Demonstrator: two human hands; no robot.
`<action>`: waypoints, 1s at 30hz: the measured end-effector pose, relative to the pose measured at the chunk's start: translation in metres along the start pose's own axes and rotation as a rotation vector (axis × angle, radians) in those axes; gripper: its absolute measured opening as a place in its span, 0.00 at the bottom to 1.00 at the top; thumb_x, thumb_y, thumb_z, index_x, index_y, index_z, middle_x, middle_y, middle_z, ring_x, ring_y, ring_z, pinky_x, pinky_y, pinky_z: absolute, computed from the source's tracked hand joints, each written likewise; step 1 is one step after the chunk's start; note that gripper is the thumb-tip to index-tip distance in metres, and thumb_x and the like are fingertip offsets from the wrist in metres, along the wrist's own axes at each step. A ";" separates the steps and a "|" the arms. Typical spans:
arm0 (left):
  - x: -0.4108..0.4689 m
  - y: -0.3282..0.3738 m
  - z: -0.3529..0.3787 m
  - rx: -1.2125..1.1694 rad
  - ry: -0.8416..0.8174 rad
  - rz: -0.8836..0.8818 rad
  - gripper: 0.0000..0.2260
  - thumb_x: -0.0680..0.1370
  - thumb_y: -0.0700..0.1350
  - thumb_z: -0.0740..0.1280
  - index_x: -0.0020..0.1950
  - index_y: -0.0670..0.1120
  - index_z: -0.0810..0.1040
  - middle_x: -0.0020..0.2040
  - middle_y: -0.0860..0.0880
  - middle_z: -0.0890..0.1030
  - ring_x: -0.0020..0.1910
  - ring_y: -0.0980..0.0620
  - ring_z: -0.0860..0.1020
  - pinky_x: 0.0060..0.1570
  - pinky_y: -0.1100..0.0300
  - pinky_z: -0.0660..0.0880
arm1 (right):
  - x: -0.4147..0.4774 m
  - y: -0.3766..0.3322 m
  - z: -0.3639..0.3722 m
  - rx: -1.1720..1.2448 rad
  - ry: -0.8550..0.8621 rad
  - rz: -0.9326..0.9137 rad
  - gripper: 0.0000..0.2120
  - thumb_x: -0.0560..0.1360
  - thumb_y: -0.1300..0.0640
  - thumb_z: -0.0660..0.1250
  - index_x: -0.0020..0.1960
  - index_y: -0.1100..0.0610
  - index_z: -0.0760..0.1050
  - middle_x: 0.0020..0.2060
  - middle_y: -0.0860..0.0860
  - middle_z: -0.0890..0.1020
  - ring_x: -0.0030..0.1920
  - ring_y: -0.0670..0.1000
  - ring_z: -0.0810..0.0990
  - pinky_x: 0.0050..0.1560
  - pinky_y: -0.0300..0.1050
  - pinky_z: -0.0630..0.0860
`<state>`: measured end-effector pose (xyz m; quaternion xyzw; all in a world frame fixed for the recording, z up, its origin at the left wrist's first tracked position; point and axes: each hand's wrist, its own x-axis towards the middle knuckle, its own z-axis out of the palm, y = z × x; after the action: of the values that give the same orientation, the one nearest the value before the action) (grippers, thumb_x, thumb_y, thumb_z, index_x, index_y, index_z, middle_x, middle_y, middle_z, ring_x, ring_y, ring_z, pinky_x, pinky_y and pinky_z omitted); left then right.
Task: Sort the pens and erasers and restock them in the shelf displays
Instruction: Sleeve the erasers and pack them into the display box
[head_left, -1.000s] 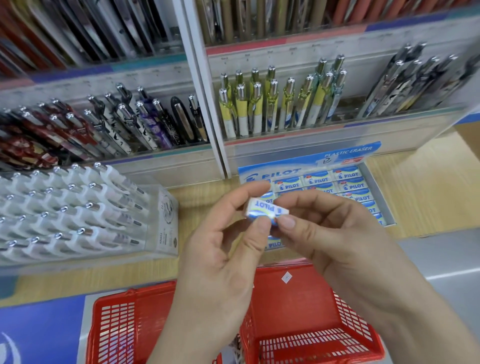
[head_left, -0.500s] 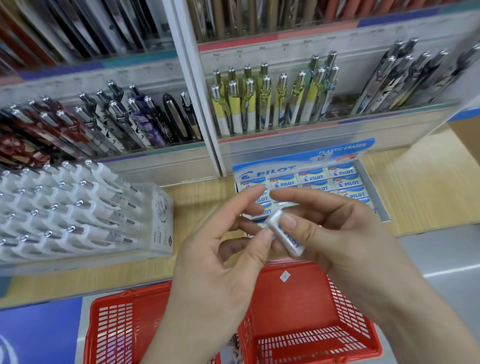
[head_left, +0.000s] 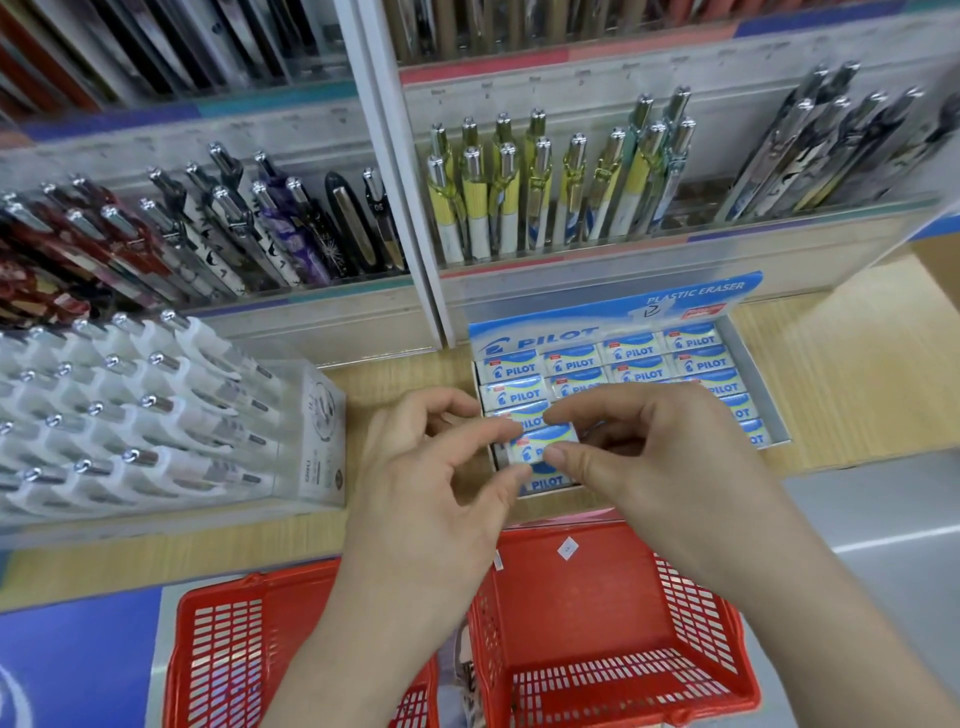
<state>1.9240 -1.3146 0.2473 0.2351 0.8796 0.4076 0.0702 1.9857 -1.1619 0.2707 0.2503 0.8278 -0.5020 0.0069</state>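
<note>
Left hand (head_left: 431, 467) and right hand (head_left: 649, 457), each pinching one end of the eraser (head_left: 543, 442) between thumb and forefinger, label upward, probably to square it with the rows. Eraser held just over the near-left corner of the eraser box (head_left: 756, 384), apparently above an open slot. Below, red basket (head_left: 597, 639) as supply; behind, pens (head_left: 545, 202) upright in shelf trays.
</note>
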 end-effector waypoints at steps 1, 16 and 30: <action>0.000 -0.001 0.000 0.002 -0.006 -0.006 0.09 0.68 0.53 0.70 0.48 0.58 0.82 0.51 0.60 0.73 0.51 0.58 0.74 0.52 0.63 0.73 | 0.001 0.001 0.002 -0.040 0.020 -0.001 0.07 0.66 0.56 0.77 0.43 0.48 0.83 0.29 0.46 0.79 0.32 0.43 0.79 0.37 0.37 0.75; 0.007 0.006 0.005 -0.380 -0.014 -0.277 0.24 0.70 0.34 0.71 0.53 0.62 0.76 0.40 0.54 0.78 0.33 0.61 0.76 0.37 0.71 0.74 | 0.017 -0.010 0.005 -0.264 -0.080 -0.030 0.07 0.71 0.55 0.71 0.49 0.51 0.79 0.31 0.46 0.79 0.34 0.45 0.78 0.42 0.45 0.74; 0.009 -0.002 0.004 -0.341 0.042 -0.192 0.15 0.72 0.41 0.68 0.48 0.63 0.77 0.43 0.53 0.80 0.37 0.61 0.76 0.41 0.72 0.71 | 0.015 0.004 -0.005 -0.112 0.034 -0.050 0.13 0.74 0.59 0.68 0.58 0.51 0.78 0.34 0.49 0.83 0.38 0.51 0.82 0.48 0.51 0.78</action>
<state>1.9165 -1.3087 0.2444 0.1260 0.8174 0.5471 0.1292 1.9751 -1.1500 0.2659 0.2371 0.8608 -0.4504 -0.0057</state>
